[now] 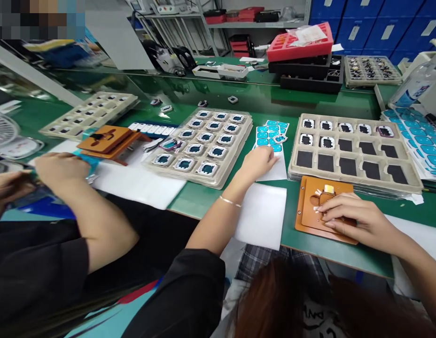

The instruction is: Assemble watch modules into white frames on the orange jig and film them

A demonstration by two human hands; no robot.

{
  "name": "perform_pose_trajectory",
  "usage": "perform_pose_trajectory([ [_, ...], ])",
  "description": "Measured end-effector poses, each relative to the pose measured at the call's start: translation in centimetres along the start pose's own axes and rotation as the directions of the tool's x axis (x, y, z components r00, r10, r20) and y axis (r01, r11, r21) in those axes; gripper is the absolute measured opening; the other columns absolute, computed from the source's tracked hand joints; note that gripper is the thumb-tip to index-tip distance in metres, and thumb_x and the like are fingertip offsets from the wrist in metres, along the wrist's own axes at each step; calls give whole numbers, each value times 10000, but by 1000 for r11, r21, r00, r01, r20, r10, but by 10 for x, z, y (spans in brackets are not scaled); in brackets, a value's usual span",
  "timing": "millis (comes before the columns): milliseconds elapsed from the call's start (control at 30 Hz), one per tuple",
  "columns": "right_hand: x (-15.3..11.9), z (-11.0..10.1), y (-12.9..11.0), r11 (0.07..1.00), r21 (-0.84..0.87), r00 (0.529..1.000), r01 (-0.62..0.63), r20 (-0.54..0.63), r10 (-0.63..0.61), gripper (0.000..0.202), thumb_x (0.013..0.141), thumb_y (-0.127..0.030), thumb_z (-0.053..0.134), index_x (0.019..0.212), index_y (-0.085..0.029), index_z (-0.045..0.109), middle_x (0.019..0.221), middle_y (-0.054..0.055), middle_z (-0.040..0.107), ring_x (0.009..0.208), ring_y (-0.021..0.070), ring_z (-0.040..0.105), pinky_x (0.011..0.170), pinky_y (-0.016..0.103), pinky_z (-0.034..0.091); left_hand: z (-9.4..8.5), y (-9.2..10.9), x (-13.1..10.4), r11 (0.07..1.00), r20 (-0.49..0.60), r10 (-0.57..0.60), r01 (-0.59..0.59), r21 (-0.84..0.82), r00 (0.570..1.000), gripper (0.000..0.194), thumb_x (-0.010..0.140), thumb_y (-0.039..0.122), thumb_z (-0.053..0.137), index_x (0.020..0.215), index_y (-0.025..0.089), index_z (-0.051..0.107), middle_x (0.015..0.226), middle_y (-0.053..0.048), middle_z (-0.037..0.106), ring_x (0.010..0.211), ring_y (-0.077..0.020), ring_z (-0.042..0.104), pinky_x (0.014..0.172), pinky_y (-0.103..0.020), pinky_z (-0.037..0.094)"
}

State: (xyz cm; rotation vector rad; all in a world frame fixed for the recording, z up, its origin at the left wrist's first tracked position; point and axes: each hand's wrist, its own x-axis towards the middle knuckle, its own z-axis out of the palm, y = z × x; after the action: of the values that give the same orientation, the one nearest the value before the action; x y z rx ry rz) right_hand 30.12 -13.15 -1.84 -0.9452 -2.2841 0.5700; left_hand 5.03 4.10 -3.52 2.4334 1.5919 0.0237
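Observation:
My left hand [259,162], a thin bracelet on its wrist, is closed with curled fingers at a sheet of blue stickers [263,134]. What its fingertips pinch, if anything, is hidden. A small white-framed part [280,138] lies on that sheet, just beyond my fingers. My right hand [359,217] lies over an orange fixture plate [306,224], fingers stretched out and touching its raised middle. A yellow-and-white piece [329,189] and small white tabs show there. Behind the fixture stands a beige tray [355,162], with white-framed parts in some pockets and dark pads in others.
Left of my hand is a stacked tray [218,176] of white-framed parts. A co-worker's hands [61,169] work beside another orange fixture [107,139]. White foam sheets [262,216] lie along the front edge. Red and black trays [299,47] and a bottle [415,87] stand behind.

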Motion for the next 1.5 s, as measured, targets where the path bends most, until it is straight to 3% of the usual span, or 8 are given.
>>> perform_pose_trajectory([
  [200,1,0,0,1000,-7,1000,-17,-7,17,141,935,-217,577,932,-254,713,1010,59,761,928,201,723,782,338,558,15,0,38,996,-56,-87,87,9,995,465,997,408,426,1426,232,469,1124,-124,704,1096,-306,643,848,-353,491],
  [400,1,0,0,1000,-24,1000,13,-7,-13,143,938,-195,572,937,-245,706,1016,52,757,922,189,720,770,330,563,15,3,36,994,-52,-106,106,-4,993,626,997,422,413,1564,208,259,1179,-162,684,1100,-349,644,857,-395,494],
  [667,0,1,2,1000,-15,1000,14,-20,-15,152,946,-216,566,929,-248,713,1011,51,758,927,192,721,778,339,576,-6,-24,4,999,-18,-42,42,-32,999,426,804,466,714,1139,214,638,1181,-94,613,1148,-280,552,936,-341,457],
  [1067,-1,-3,3,998,18,992,53,-119,-50,159,909,-141,635,980,-256,718,998,35,767,931,178,726,815,318,586,-3,-35,8,996,171,-72,81,-46,983,456,657,493,828,971,211,656,1271,-100,502,1270,-343,412,1039,-430,418],
  [1200,-4,-7,14,999,-40,953,-29,-304,16,109,902,-177,661,947,-260,714,955,38,761,898,198,719,812,355,585,-4,-32,5,993,102,-83,91,-75,991,414,617,455,866,860,196,653,1277,-106,520,1274,-386,400,1055,-525,377],
  [1333,4,-16,30,953,-244,911,-181,-406,69,124,958,-274,573,948,-240,693,986,68,747,930,231,699,784,386,566,-4,-24,-3,988,25,-51,54,-143,998,273,644,260,844,776,199,613,1006,-68,653,1135,-336,541,990,-489,431],
  [1433,23,-26,47,820,-495,937,-287,-322,133,265,992,-336,459,1065,-203,675,1105,117,724,1043,290,653,873,455,526,-5,-14,-10,976,-103,-16,-7,-219,995,301,741,138,728,992,229,590,908,-22,677,955,-226,631,889,-362,494],
  [1500,39,-32,60,741,-595,948,-310,-249,197,332,986,-335,426,1158,-162,652,1203,164,689,1123,346,597,944,528,471,-4,-6,-14,933,-335,11,-131,-336,942,350,792,85,636,1101,220,541,916,-19,679,889,-177,649,845,-308,513],
])
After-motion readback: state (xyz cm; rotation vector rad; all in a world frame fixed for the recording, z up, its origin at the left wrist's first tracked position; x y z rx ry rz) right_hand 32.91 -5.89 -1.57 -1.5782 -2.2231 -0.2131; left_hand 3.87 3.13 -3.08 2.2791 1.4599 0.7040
